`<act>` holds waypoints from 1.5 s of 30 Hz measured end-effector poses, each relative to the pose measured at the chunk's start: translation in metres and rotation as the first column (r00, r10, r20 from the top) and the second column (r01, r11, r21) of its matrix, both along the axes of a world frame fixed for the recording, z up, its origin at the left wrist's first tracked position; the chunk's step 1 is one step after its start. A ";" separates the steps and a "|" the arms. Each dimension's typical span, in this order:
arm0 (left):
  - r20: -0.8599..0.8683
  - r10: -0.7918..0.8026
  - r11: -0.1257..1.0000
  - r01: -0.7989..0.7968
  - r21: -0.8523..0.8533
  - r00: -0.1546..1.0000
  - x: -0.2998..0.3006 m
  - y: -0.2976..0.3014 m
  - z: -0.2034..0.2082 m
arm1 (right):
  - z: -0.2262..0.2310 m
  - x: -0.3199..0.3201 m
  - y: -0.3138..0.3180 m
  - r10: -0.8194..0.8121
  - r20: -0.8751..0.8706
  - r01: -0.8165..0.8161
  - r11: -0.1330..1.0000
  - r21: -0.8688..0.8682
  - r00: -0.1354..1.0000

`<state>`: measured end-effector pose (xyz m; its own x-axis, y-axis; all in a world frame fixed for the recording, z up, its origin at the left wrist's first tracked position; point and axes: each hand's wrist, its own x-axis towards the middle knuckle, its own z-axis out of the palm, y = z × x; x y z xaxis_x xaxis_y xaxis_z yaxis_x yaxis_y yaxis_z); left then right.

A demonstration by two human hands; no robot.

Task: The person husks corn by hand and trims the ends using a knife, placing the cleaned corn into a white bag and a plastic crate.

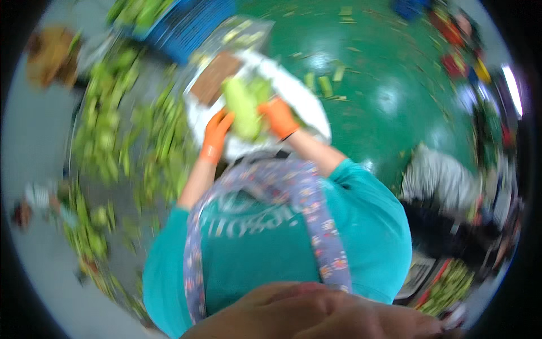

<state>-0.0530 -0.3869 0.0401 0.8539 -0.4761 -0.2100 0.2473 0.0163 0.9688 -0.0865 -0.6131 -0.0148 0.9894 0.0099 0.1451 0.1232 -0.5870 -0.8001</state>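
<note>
Both my hands wear orange gloves. A long, thick pale green vegetable (pixel 243 110) lies between them over a white bag-like surface (pixel 313 116); its exact kind is blurred. My left hand (pixel 217 133) presses its fingers against the left side, near the lower half. From the right, my right hand (pixel 278 117) grips the same vegetable with bent fingers. Another green piece (pixel 261 89) sits just behind, close to the right fingertips. A brown rectangular block (pixel 215 78) rests on the white surface, beyond my left hand.
Left of me, a grey surface (pixel 121 195) carries heaps of green stalks and leaves (pixel 104 133). A blue crate (pixel 183 28) stands at the far left, beside a clear plastic bag (pixel 248 35). Scraps (pixel 326 86) litter the green floor (pixel 384 73). A pale sack (pixel 437 178) is at right.
</note>
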 end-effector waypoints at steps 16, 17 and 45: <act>-0.421 0.375 0.718 -0.546 -0.432 0.826 0.094 0.133 -0.050 | -0.006 -0.041 -0.034 -0.439 -0.377 0.507 0.229 0.831 0.815; -0.343 0.377 0.776 -0.496 -0.391 0.860 0.098 0.142 -0.044 | -0.015 -0.042 -0.035 -0.437 -0.298 0.501 0.484 0.717 0.848; -0.118 -0.013 0.968 -0.017 -0.249 0.993 0.007 0.026 0.011 | 0.060 -0.030 0.072 -0.165 -0.248 0.298 0.547 0.783 0.955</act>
